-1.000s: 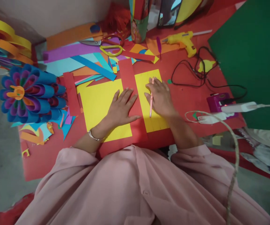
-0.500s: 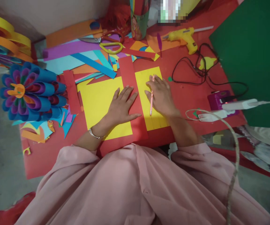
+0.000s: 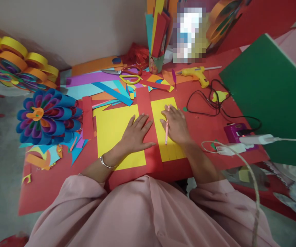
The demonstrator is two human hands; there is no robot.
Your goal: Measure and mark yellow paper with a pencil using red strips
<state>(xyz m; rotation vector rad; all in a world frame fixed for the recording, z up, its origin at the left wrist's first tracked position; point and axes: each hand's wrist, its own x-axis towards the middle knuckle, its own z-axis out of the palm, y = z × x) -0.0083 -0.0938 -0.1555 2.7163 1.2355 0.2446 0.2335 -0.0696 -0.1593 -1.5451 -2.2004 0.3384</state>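
Observation:
A yellow paper sheet [image 3: 112, 137] lies before me, with a strip of red paper [image 3: 143, 99] running across it from back to front. My left hand [image 3: 137, 132] rests flat, fingers spread, over the yellow sheet and the red strip's left edge. A silver bangle circles that wrist. My right hand [image 3: 176, 125] lies on the yellow part right of the strip. It holds a pink pencil [image 3: 167, 132] between thumb and fingers, the pencil pointing away from me. Small pencil marks show along the sheet's near right edge.
Scissors [image 3: 130, 79] lie on paper strips at the back, near a cup [image 3: 156, 64] of rolled papers. A yellow glue gun [image 3: 198, 75] and its black cord lie right, near a purple power socket [image 3: 234, 133]. A blue paper flower [image 3: 47, 116] stands left; green board [image 3: 268, 103] right.
The view has tilted upward, so the table sits lower in the picture and more of the wall shows. Both hands, the pencil and the papers keep about the same places.

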